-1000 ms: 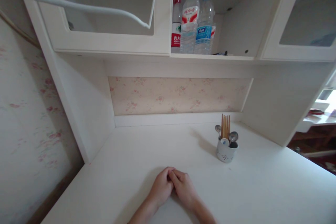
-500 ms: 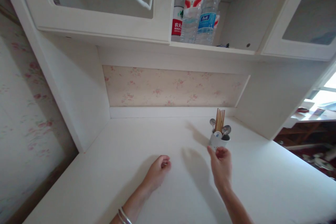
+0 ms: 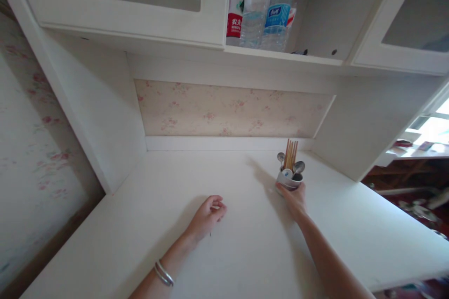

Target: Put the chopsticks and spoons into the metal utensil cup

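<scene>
My right hand (image 3: pixel 294 198) is wrapped round the near side of a white utensil holder (image 3: pixel 280 178), thumb on its left and fingers around its right. Wooden chopsticks (image 3: pixel 290 154) stand upright in the holder, with a metal spoon (image 3: pixel 281 157) at the left and another spoon (image 3: pixel 299 167) at the right. A small white round piece with a blue mark (image 3: pixel 287 173) shows at the holder's front. To the left, my left hand (image 3: pixel 206 217) hovers over or rests on the white countertop (image 3: pixel 217 168), fingers loosely curled, with nothing visible in them.
Above the counter, plastic bottles (image 3: pixel 257 18) stand in an open cabinet compartment. A white cabinet door (image 3: pixel 140 28) hangs at the upper left and another door (image 3: pixel 396 60) at the right. White side panels (image 3: pixel 94 117) flank the counter. A cluttered shelf (image 3: pixel 403 182) lies beyond on the right.
My right hand has moved forward and closed round the utensil holder. The fingers of my left hand have loosened a little, that hand staying in about the same place. The view has tipped slightly down.
</scene>
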Action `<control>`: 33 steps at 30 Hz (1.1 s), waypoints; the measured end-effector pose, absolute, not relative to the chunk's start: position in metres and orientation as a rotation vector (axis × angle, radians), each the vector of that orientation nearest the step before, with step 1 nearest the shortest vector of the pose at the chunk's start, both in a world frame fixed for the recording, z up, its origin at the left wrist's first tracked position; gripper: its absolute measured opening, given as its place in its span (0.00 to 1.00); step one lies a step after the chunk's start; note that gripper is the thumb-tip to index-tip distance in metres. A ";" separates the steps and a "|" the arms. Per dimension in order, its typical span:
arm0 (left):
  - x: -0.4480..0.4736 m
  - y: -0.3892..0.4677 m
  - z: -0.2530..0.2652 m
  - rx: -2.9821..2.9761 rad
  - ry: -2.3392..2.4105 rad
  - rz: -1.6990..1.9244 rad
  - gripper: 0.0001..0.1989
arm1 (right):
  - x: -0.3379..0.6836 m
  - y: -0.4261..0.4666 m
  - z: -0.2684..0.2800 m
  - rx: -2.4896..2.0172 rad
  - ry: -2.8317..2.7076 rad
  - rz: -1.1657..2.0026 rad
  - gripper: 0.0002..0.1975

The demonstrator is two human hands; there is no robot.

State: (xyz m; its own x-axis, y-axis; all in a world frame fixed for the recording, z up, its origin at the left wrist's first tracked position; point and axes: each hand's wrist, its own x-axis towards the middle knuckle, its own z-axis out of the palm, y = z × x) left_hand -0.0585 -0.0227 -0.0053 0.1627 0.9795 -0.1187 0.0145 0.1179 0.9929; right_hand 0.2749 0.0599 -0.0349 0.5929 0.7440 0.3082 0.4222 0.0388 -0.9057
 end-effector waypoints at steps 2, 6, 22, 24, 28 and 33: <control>-0.060 -0.024 0.000 1.166 1.124 1.008 0.24 | 0.268 0.059 -0.031 -1.609 -0.993 0.385 0.38; -0.065 -0.024 0.005 1.050 0.975 1.096 0.25 | 0.237 0.038 -0.017 -1.541 -1.108 0.527 0.32; -0.076 -0.029 0.026 0.309 0.496 1.248 0.27 | 0.074 -0.067 0.021 -0.741 -0.916 2.220 0.25; -0.079 -0.029 0.024 0.272 0.519 1.264 0.25 | 0.068 -0.071 0.022 -0.652 -0.746 2.379 0.31; -0.084 -0.028 0.023 0.192 0.539 1.294 0.22 | 0.061 -0.085 0.029 -0.475 -0.471 2.455 0.37; -0.089 -0.023 0.026 0.067 0.489 1.378 0.14 | 0.058 -0.102 0.035 -0.439 -0.359 2.453 0.41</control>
State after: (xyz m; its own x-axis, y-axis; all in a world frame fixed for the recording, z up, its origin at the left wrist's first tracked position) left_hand -0.0891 -0.0228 0.0259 0.1091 0.9496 -0.2940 -0.9224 0.2069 0.3260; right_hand 0.0581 -0.1021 0.0347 -0.7566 0.6140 -0.2249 -0.5240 -0.7750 -0.3534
